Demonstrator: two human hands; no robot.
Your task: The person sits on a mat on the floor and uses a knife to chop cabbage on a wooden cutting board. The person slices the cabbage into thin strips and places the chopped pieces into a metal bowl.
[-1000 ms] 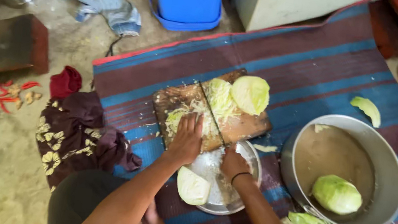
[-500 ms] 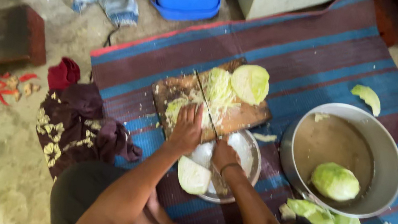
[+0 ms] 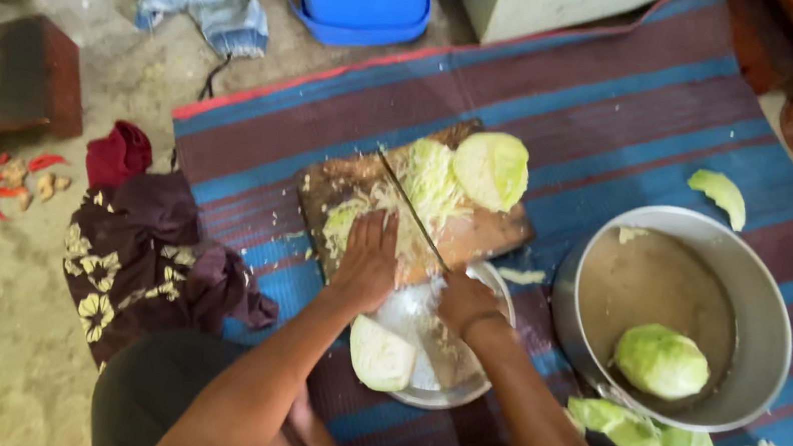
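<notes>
Both hands sit much as they did half a second ago, the left hand [image 3: 366, 265] perhaps a touch nearer the board's near edge, the cabbage pieces unmoved. That hand lies flat, fingers spread, on the shredded cabbage [image 3: 387, 222] at the near left of the wooden cutting board [image 3: 486, 236]. The right hand [image 3: 464, 300] is clamped on the handle of a knife [image 3: 410, 210], whose long blade runs diagonally from that hand, tip toward the board's far left corner. A cabbage half [image 3: 491, 169] rests at the far right edge. A steel plate [image 3: 457, 387] with a cabbage wedge [image 3: 381, 355] tucks under the near edge; a steel basin [image 3: 760, 298] holding a cabbage head [image 3: 662, 362] stands just right, leaving open striped mat [image 3: 632, 111] beyond.
</notes>
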